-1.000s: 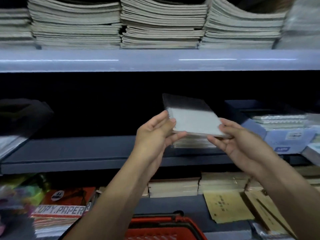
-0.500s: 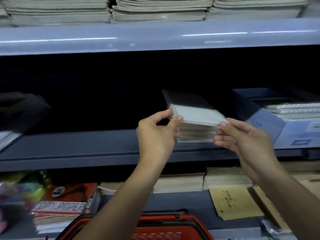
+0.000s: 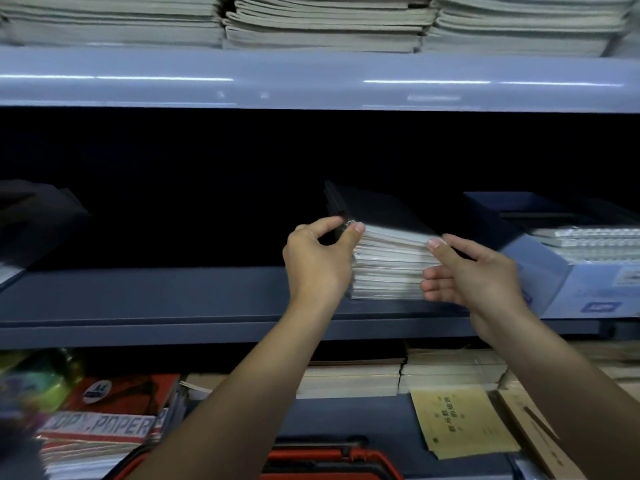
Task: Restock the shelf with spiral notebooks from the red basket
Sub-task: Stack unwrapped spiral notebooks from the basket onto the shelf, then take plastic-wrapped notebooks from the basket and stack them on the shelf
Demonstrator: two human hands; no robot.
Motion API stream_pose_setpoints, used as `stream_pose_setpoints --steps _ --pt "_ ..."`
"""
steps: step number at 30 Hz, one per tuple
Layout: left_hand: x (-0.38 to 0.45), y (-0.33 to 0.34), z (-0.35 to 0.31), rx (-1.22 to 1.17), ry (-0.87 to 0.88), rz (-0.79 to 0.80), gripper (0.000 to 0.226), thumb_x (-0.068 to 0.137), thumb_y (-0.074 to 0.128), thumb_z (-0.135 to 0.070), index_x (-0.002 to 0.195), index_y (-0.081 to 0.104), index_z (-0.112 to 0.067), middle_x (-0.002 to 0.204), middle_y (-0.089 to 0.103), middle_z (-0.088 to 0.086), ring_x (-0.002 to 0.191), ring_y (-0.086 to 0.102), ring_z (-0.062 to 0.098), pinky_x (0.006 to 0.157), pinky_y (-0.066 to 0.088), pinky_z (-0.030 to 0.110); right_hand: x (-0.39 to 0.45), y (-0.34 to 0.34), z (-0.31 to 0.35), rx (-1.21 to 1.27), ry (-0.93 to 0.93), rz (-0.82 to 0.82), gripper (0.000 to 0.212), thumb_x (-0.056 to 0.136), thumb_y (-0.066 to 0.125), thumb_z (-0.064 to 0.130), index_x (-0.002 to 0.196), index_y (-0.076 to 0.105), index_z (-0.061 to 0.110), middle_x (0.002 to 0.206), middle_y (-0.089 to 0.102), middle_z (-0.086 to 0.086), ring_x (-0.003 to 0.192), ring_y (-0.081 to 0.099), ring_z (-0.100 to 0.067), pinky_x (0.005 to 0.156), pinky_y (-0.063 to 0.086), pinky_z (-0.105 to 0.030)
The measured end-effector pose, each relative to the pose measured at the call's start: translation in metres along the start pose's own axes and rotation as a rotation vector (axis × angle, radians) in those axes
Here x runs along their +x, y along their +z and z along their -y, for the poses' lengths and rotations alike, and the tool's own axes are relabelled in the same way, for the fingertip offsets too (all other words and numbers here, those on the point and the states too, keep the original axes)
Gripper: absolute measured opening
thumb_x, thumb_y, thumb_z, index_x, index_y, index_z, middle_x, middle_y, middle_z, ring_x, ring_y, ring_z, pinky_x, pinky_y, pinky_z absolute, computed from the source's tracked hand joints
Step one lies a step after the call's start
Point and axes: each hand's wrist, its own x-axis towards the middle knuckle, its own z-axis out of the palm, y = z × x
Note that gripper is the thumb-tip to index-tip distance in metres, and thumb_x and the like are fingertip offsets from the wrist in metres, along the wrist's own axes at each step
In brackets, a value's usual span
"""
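Note:
A spiral notebook [image 3: 388, 220] with a dark cover lies on top of a stack of notebooks [image 3: 388, 271] on the dark grey middle shelf [image 3: 156, 296]. My left hand [image 3: 317, 258] pinches the notebook's near left corner at the spiral, thumb and forefinger curled round it. My right hand [image 3: 474, 271] touches the notebook's near right corner with the thumb, fingers loosely spread beside the stack. The red basket [image 3: 332, 460] shows only its rim and handle at the bottom edge, under my forearms.
A blue box [image 3: 561, 271] of spiral notebooks sits right of the stack. Stacked paper pads [image 3: 325, 26] fill the top shelf. The lower shelf holds beige pads [image 3: 398, 375], a yellow booklet [image 3: 457, 420] and copy paper packs [image 3: 104, 424]. A dark object [image 3: 38, 220] sits far left.
Both hands lowered the notebook from mid-air onto the stack on the middle shelf. My right hand's grip has loosened to a touch at the corner.

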Motion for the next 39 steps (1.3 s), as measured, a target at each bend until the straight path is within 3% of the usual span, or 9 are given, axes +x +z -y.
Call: stream_pose_setpoints --steps 6,9,13,17,23,29,33,35,39 --pt "-0.013 -0.012 -0.006 0.003 0.026 0.068 0.048 0.077 0.080 -0.050 0.119 0.070 -0.030 0.117 0.067 -0.010 0.110 0.067 0.019 0.092 0.058 0.045 -0.014 0.001 0.011 -0.025 -0.043 -0.020 0.066 0.091 0.073 0.026 0.150 0.044 0.018 0.080 0.072 -0.020 0.054 0.068 -0.025 0.050 0.061 -0.033" --pt "-0.027 -0.030 -0.015 -0.011 0.032 0.103 0.038 0.083 0.078 -0.039 0.118 0.071 -0.026 0.084 0.072 -0.019 0.080 0.070 -0.002 0.074 0.062 0.032 -0.038 -0.003 0.019 -0.093 -0.137 -0.034 0.071 0.092 0.072 0.030 0.154 0.038 0.025 0.083 0.072 -0.016 0.057 0.068 -0.024 0.053 0.061 -0.035" --pt "-0.065 -0.062 -0.029 0.072 0.014 0.144 0.031 0.081 0.077 -0.046 0.111 0.071 -0.039 0.110 0.069 -0.016 0.092 0.070 0.012 0.085 0.060 0.041 -0.085 -0.008 0.027 -0.199 -0.185 0.041 0.063 0.092 0.070 0.036 0.149 0.045 0.029 0.080 0.074 -0.007 0.064 0.072 -0.023 0.060 0.062 -0.037" --pt "-0.118 -0.109 -0.028 0.137 -0.018 0.166 0.029 0.087 0.072 -0.040 0.115 0.069 -0.036 0.104 0.071 -0.013 0.076 0.069 0.012 0.061 0.054 0.015 -0.139 -0.015 0.020 -0.232 -0.136 0.114 0.056 0.091 0.070 0.039 0.143 0.054 0.028 0.079 0.075 -0.004 0.064 0.072 -0.022 0.061 0.062 -0.037" --pt "-0.204 -0.175 0.035 0.156 -0.236 0.177 0.026 0.085 0.076 -0.017 0.111 0.073 -0.017 0.095 0.076 -0.003 0.061 0.068 -0.001 0.051 0.051 0.015 -0.216 -0.020 -0.036 -0.376 0.055 0.250 0.043 0.090 0.071 0.036 0.131 0.062 0.026 0.078 0.073 -0.005 0.061 0.071 -0.020 0.060 0.062 -0.040" --pt "-0.255 -0.198 0.115 0.117 -0.547 0.152 0.027 0.087 0.073 -0.003 0.113 0.070 -0.005 0.097 0.075 0.011 0.080 0.070 0.020 0.059 0.059 0.024 -0.257 -0.029 -0.135 -0.793 0.285 0.479 0.049 0.093 0.063 0.049 0.134 0.058 0.023 0.102 0.066 0.008 0.097 0.068 -0.016 0.091 0.055 -0.040" --pt "-0.272 -0.181 0.153 0.103 -0.728 0.237 0.022 0.090 0.062 0.009 0.107 0.067 -0.003 0.083 0.071 0.009 0.084 0.066 0.028 0.081 0.060 0.036 -0.264 -0.037 -0.184 -0.937 0.421 0.534 0.025 0.094 0.064 0.042 0.108 0.066 0.022 0.097 0.063 0.004 0.091 0.061 -0.017 0.070 0.044 -0.023" --pt "-0.278 -0.172 0.169 0.166 -0.762 0.326 0.029 0.088 0.067 0.003 0.116 0.066 -0.003 0.087 0.072 0.003 0.087 0.068 0.024 0.095 0.055 0.045 -0.269 -0.030 -0.199 -0.947 0.440 0.560 0.034 0.092 0.066 0.038 0.118 0.065 0.016 0.103 0.068 -0.001 0.083 0.065 -0.016 0.065 0.045 -0.023" --pt "-0.278 -0.160 0.196 0.242 -0.799 0.345 0.026 0.090 0.064 0.000 0.113 0.064 -0.013 0.094 0.070 -0.002 0.084 0.068 0.019 0.083 0.058 0.037 -0.280 -0.011 -0.228 -0.967 0.490 0.620 0.039 0.092 0.066 0.033 0.119 0.064 0.005 0.108 0.070 -0.009 0.097 0.068 -0.025 0.082 0.053 -0.033"
